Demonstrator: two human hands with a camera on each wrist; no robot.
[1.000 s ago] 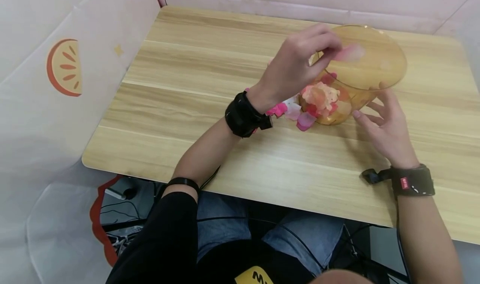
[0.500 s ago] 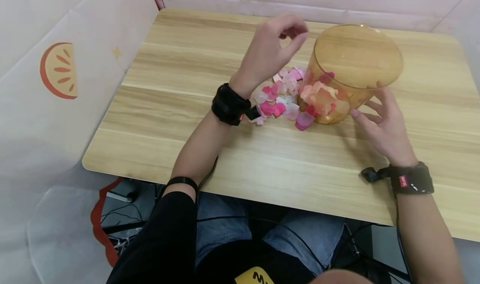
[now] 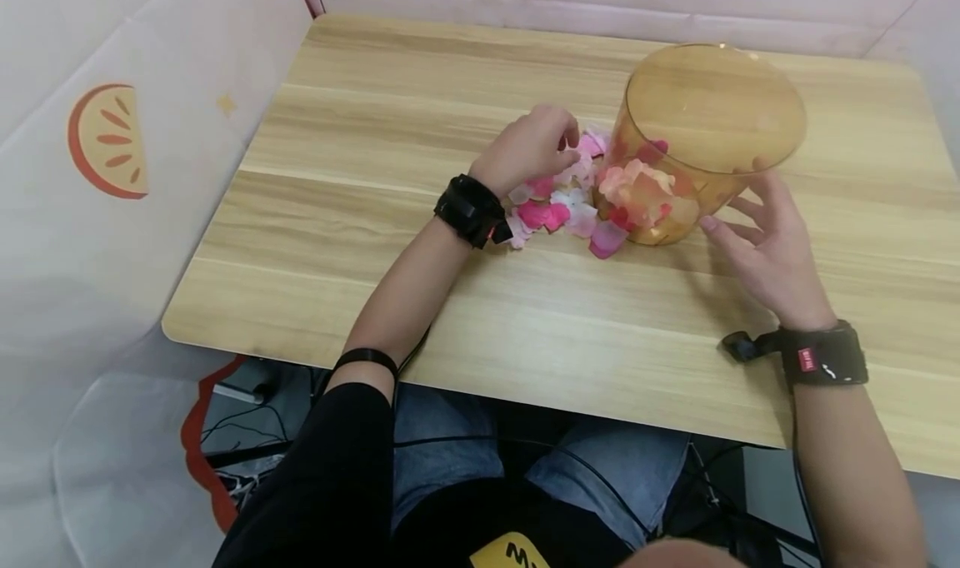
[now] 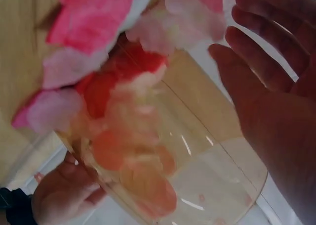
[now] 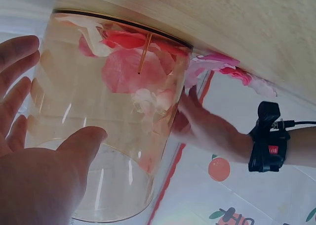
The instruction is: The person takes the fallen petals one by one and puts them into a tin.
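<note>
A pale wooden worktop (image 3: 420,301) fills the scene, walled by white sheeting with an orange-slice print (image 3: 107,139). A clear amber jar (image 3: 705,127) stands right of centre, petals inside. The right hand (image 3: 772,243), fingers spread and straight, rests against its side. The left hand (image 3: 528,147), fingers curled, presses into a pile of pink petals (image 3: 558,206) just beside the jar; whether it grips any, nobody can tell.

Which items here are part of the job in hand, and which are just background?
In the job:
- left hand, on the loose petals
- right hand, open against the amber jar
- petals in the jar

Just about:
- wooden table
- orange-slice print on the side sheet
- cables under the table
</note>
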